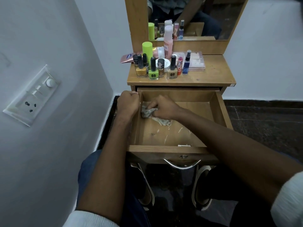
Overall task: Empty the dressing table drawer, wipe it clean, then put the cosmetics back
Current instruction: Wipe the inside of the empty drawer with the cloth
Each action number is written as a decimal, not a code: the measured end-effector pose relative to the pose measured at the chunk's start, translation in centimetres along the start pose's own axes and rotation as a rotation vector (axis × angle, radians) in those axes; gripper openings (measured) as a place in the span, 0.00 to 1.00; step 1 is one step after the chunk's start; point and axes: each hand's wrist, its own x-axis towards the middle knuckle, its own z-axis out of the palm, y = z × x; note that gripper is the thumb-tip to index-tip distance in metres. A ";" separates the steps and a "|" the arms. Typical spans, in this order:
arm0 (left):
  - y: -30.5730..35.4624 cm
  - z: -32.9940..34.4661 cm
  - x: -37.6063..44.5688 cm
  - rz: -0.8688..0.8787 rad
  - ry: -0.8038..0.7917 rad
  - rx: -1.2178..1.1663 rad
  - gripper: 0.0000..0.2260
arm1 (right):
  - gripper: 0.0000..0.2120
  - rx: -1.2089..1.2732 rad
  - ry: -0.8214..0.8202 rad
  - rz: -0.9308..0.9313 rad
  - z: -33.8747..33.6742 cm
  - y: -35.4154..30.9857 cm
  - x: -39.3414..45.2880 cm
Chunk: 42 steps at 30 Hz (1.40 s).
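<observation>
Two hands are at work in the pulled-out drawer. Far off to the left of your left hand, a switch panel sits on the white wall. Your left hand is curled over the drawer's left wall near its back corner, gripping the edge. Just to the right of it, down on the drawer floor, your right hand is bunched around a crumpled cloth, pressing it against the wood close to the left wall; a loose tail of the cloth trails out under your wrist toward you. Apart from the cloth and your hand, you can see only bare wood inside, with some shiny streaks on the floor nearer you. Beyond both hands, on the tabletop, the cosmetics stand clustered: nail polish bottles at the front, a lime-green tube and a pink bottle behind, and a small blue spray and a flat clear case further right. Behind them rises the mirror. Below your right forearm, the drawer's metal handle curves across its front.
</observation>
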 end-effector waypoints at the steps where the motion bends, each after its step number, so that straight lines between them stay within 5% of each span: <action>1: -0.1 0.0 0.0 -0.009 -0.004 -0.013 0.16 | 0.12 -0.008 0.074 0.060 -0.2 0.2 0.3; 5: -0.3 0.4 0.4 0.010 0.004 0.044 0.15 | 0.13 -0.175 0.170 0.067 1.6 -0.9 0.2; 11: -0.1 1.2 -0.2 0.091 0.066 0.206 0.11 | 0.06 -0.046 -0.136 -0.114 -0.1 0.4 0.4; 13: -0.2 1.3 -0.1 0.092 0.071 0.216 0.12 | 0.12 0.017 -0.193 -0.147 0.0 0.8 -0.3; 17: -0.1 1.3 -0.2 0.101 0.084 0.235 0.11 | 0.03 0.029 0.043 -0.079 0.4 1.1 -0.3; 22: -0.1 1.6 -0.3 0.112 0.098 0.246 0.11 | 0.05 0.021 -0.219 -0.252 0.3 -0.2 -1.8; 26: 0.2 1.4 -0.6 0.128 0.091 0.254 0.10 | 0.09 0.047 -0.040 -0.176 -0.1 0.5 -1.7; 30: 0.4 1.5 -1.2 0.158 0.106 0.293 0.12 | 0.14 0.104 -0.318 -0.136 0.7 -0.4 -2.3; 35: 0.7 1.5 -1.8 0.192 0.110 0.331 0.12 | 0.09 -0.013 0.019 -0.101 -0.2 0.5 -2.3; 39: 0.7 1.6 -1.9 0.187 0.109 0.357 0.13 | 0.14 0.045 -0.312 -0.153 -0.1 0.1 -3.6; 42: 1.0 1.4 -2.3 0.185 0.104 0.383 0.13 | 0.14 0.079 -0.104 -0.054 -1.6 1.5 -3.5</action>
